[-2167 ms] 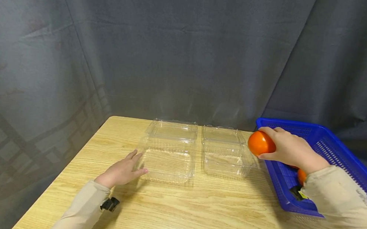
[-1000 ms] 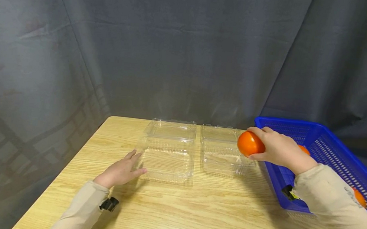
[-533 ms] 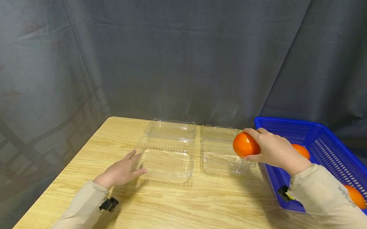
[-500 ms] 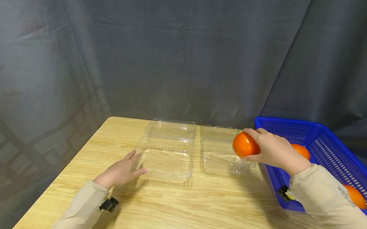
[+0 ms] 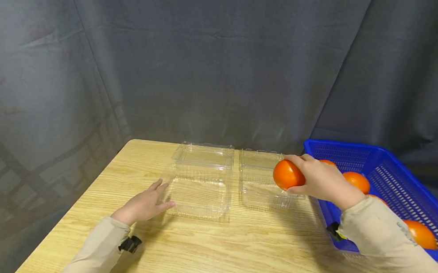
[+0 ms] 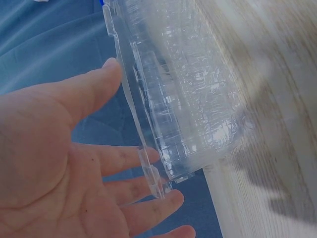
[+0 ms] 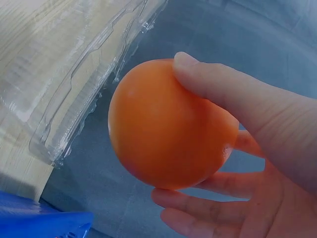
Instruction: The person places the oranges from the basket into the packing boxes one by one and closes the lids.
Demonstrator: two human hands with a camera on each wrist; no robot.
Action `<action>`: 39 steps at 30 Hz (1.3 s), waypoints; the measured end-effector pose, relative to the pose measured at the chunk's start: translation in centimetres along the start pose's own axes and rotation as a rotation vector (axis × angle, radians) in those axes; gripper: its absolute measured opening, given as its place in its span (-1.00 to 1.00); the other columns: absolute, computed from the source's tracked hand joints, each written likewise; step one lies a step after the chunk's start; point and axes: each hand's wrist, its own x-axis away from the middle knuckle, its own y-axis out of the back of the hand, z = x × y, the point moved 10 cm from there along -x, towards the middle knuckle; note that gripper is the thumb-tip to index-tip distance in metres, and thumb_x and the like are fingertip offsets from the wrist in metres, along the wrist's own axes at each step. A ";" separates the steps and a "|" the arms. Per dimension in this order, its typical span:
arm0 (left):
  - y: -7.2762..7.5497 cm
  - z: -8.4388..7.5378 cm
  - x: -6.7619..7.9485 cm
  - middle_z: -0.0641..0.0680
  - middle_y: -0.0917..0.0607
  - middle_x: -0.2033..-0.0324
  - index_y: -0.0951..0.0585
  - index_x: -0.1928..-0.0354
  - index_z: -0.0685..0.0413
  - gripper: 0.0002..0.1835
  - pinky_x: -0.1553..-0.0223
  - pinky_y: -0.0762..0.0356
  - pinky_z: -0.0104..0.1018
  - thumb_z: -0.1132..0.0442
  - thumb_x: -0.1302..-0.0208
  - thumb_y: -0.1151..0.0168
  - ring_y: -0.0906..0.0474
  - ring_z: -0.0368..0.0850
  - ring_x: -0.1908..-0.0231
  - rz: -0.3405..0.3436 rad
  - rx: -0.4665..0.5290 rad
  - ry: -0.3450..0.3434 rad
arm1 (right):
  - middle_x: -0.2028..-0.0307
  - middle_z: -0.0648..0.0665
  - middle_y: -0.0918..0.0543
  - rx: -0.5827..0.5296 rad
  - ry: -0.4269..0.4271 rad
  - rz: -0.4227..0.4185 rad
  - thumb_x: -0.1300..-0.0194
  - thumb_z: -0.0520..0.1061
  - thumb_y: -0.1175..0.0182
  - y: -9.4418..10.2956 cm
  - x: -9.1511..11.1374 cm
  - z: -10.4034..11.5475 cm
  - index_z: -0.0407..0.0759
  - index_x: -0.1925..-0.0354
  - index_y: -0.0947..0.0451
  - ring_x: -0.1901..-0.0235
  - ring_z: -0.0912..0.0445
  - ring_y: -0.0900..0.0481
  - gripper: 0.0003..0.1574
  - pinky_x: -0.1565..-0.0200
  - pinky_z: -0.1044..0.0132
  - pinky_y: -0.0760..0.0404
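My right hand point(image 5: 320, 178) grips a round orange fruit point(image 5: 289, 175) and holds it up over the right end of the smaller clear clamshell box point(image 5: 265, 194). In the right wrist view the thumb lies across the fruit point(image 7: 168, 124), with the fingers behind and below it. My left hand point(image 5: 143, 204), fingers spread, is at the left edge of the larger clear clamshell box point(image 5: 198, 196). The left wrist view has the thumb and fingertips at the rim of the box point(image 6: 188, 99); how firmly they touch cannot be told. Both boxes stand with lids folded back.
To the right stands a blue plastic basket point(image 5: 390, 163) with several orange fruits point(image 5: 356, 181) inside, partly hidden by the right arm. Everything rests on a wooden table point(image 5: 230, 253). A dark grey curtain point(image 5: 226, 66) hangs behind its far edge.
My right hand has carried the fruit left, from the basket's edge to above the smaller box. More fruits in the basket have come into sight. The left hand stays in place.
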 end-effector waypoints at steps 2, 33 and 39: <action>0.0 0.0 0.0 0.39 0.03 -0.36 -0.09 -0.35 0.29 -0.20 -0.11 -0.29 0.24 -0.14 -0.28 0.03 -0.24 0.40 -0.20 0.000 0.002 -0.001 | 0.17 -0.26 -0.57 0.004 -0.001 -0.001 0.20 0.12 -0.43 0.0 -0.1 0.1 -0.11 -0.13 -0.38 0.40 -0.01 -0.57 -0.10 0.49 0.12 -0.51; 0.1 -0.2 0.2 0.38 0.00 -0.36 -0.10 -0.34 0.30 -0.18 -0.13 -0.28 0.22 -0.17 -0.26 0.02 -0.26 0.38 -0.19 -0.018 0.010 -0.005 | 0.03 -0.28 -0.54 0.014 0.037 -0.005 0.19 0.13 -0.44 -1.2 -0.7 2.4 -0.11 -0.14 -0.38 0.23 -0.11 -0.59 -0.09 0.39 0.04 -0.59; 0.1 -0.1 0.1 0.40 -0.01 -0.35 -0.12 -0.34 0.31 -0.22 -0.11 -0.29 0.22 -0.12 -0.28 0.01 -0.28 0.39 -0.17 -0.027 0.012 -0.009 | 0.03 -0.26 -0.54 0.003 0.057 -0.025 0.21 0.12 -0.45 -1.3 -0.9 2.8 -0.11 -0.13 -0.38 0.27 -0.05 -0.60 -0.09 0.35 0.06 -0.60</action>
